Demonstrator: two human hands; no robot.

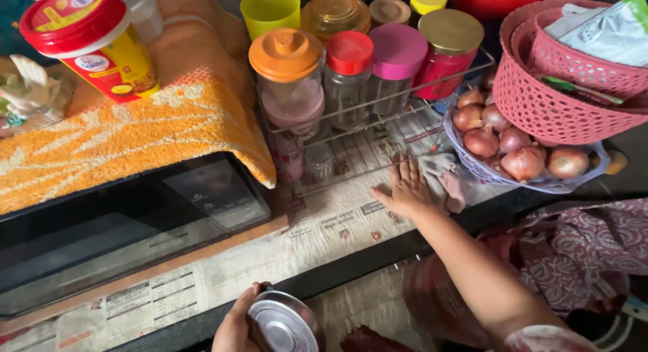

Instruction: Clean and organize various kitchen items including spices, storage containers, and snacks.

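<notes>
My right hand [405,188] lies flat, fingers spread, pressing a crumpled pale cloth [442,178] onto the newspaper-lined table [324,224] — just in front of the wire rack of jars [378,122]. My left hand [236,325] grips a round steel container [283,323] at the table's edge.

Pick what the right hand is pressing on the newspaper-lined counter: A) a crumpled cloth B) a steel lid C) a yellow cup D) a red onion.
A: the right hand lies flat on a crumpled cloth beside the basket of onions.
</notes>
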